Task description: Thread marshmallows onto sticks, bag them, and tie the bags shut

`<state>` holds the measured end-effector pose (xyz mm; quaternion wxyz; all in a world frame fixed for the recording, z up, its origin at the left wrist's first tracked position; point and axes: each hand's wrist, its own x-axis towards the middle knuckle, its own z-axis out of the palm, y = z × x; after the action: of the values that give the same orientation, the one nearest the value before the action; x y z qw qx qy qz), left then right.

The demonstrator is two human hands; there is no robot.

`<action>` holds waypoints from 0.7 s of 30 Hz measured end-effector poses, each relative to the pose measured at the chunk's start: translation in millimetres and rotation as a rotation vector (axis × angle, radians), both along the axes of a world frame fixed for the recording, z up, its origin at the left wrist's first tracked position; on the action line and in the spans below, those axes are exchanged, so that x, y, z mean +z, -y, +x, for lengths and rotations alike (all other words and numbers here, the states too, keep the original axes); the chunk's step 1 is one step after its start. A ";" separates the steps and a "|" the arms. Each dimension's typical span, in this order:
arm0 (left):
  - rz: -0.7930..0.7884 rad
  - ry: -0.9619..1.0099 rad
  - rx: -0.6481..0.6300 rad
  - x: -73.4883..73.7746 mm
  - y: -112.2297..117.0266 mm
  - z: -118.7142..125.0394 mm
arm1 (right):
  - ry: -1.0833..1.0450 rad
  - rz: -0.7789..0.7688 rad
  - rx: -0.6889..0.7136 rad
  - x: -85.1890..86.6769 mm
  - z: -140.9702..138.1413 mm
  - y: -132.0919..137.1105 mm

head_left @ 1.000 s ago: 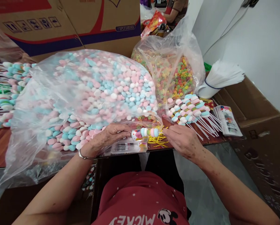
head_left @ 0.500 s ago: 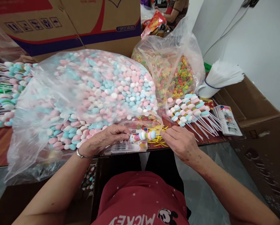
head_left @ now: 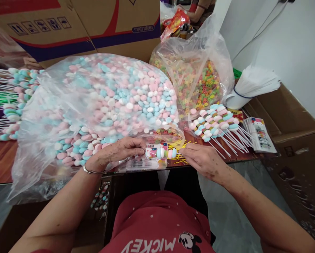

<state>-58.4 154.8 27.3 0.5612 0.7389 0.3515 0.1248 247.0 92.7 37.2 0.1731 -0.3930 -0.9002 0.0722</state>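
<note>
At the far left, candy skewers (head_left: 23,84) lie with their white sticks pointing outward. Next comes the large clear bag (head_left: 104,95) of pink, blue and white candies, spread over the table (head_left: 0,163). In front of it the left hand (head_left: 124,149) has its thumb and fingers pinched on a printed wrapper (head_left: 150,151). Just right of that is the candy stack (head_left: 170,153), lying level, one end at the wrapper — whether already inside it, I cannot tell. The right hand (head_left: 204,160) is closed at the other end, seemingly on the stick, which its fingers hide. Since a second ago, stack and right hand have come slightly left and closer to the table's edge; I read that as lining up stack and wrapper. Yellow ties (head_left: 178,160) lie beneath — then, farther right, a pile of similar skewers (head_left: 215,123).
</note>
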 end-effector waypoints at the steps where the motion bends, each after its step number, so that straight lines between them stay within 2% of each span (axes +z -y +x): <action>1: -0.025 -0.006 -0.009 1.0 0.2 0.4 | 0.028 0.049 -0.011 0.8 -0.2 0.5; 6: -0.098 0.028 -0.020 -2.9 6.3 4.3 | 0.061 0.276 -0.035 5.2 -7.7 3.9; 9: -0.004 0.035 -0.085 -3.8 9.6 7.6 | 0.030 0.337 -0.040 5.6 -11.9 4.4; 12: 0.123 -0.018 -0.146 0.8 13.0 11.2 | 0.027 0.327 -0.038 4.9 -12.6 4.5; 16: 0.229 -0.120 -0.161 6.5 18.8 14.6 | 0.087 0.175 0.067 6.6 -9.4 2.9; 21: 0.264 -0.135 -0.239 5.1 24.8 18.7 | 0.112 -0.226 0.149 10.9 -12.1 -5.2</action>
<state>-39.7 130.0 32.4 0.4453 0.8493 0.2786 0.0522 234.9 97.8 48.1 0.0712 -0.3456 -0.9212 0.1638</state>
